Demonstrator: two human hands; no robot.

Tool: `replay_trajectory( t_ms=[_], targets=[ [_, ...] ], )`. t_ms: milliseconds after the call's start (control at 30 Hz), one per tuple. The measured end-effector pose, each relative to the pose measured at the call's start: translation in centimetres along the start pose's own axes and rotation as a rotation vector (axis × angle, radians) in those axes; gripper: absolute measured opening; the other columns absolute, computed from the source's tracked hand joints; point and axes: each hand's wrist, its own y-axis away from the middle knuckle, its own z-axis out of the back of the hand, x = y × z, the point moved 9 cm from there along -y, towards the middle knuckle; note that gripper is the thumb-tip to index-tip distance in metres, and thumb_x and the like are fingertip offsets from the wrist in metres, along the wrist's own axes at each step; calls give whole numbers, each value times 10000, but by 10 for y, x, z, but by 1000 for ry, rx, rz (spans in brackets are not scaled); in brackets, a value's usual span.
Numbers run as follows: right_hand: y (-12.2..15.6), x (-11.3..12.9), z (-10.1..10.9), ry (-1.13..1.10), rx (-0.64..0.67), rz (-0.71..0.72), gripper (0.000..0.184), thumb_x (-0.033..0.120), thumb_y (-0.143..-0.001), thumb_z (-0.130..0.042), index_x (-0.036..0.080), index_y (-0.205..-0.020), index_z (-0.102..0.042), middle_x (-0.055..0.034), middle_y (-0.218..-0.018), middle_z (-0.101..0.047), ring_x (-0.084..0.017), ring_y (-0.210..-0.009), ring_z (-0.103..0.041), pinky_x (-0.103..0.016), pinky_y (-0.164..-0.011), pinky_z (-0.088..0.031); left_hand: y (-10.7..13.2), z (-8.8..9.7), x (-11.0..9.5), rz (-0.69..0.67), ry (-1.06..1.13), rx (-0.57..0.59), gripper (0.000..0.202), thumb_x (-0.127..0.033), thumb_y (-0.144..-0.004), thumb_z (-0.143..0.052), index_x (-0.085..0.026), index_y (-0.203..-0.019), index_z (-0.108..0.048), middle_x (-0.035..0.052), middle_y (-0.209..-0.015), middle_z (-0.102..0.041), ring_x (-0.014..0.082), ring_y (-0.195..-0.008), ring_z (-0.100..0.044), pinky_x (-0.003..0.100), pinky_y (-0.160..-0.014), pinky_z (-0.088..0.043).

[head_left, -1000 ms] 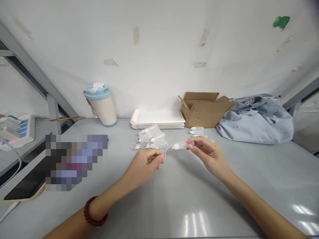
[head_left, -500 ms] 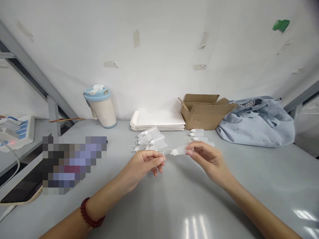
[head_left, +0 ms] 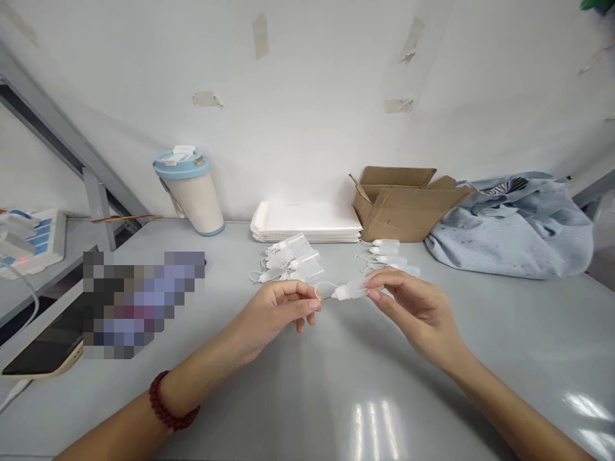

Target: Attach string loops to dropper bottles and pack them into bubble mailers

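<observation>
A small clear plastic dropper bottle [head_left: 353, 290] lies sideways in the right hand [head_left: 416, 317], pinched between the fingers [head_left: 379, 280], with its thin pointed tip facing left. A thin white loop [head_left: 323, 287] goes from the tip to the left hand [head_left: 273, 317]. The left fingers [head_left: 305, 305] are pressed together, and the end of the loop is hidden there. Both hands hang over a smooth grey surface [head_left: 307, 397], and a red bead bracelet [head_left: 168, 402] circles the left wrist. Just behind the fingers lie a heap of clear bottles [head_left: 288, 259] and a small row of white-capped bottles [head_left: 384, 251]. Farther back sit a stack of white trays [head_left: 305, 221] and a brown cardboard box [head_left: 403, 211]. A blurred patch [head_left: 144, 304] left of the fingers is too hard to make out.
</observation>
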Motion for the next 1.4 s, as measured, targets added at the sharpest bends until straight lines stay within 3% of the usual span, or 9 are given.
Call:
replay_trajectory(
  t_ms=[333,667,1067,1400],
  targets=[
    [-1,2,-5,-13,27,17,97,216,-864,-562,253,-912,-637,-23,-850,-658,-173,-797,-602,-330,-720,-480,-1,1,-5,-22,-136,-40,159,-341,-768,-635,-182,-775,-645,-4,-708,-582,122,-648,-522,241,-606,-431],
    [-1,3,-5,-2,85,-57,95,266,-861,-564,242,-873,-655,-24,-783,-662,-158,-690,-590,-304,-633,-473,1,4,-5,8,-153,-29,135,-322,-789,-629,-192,-762,-652,-19,-682,-580,113,-640,-516,228,-611,-423],
    [1,0,-15,0,127,-32,113,248,-860,-557,238,-891,-665,-23,-808,-682,-164,-721,-626,-303,-651,-489,2,1,-2,-19,-235,-12,134,-297,-786,-605,-173,-744,-638,-22,-656,-554,115,-644,-506,231,-615,-392],
    [4,-2,-21,-1,124,22,189,170,-846,-580,278,-968,-675,-7,-891,-703,-161,-802,-658,-290,-699,-524,1,6,-1,18,-205,-72,94,-261,-758,-610,-176,-742,-646,-24,-677,-566,109,-632,-512,226,-614,-410]
  ],
)
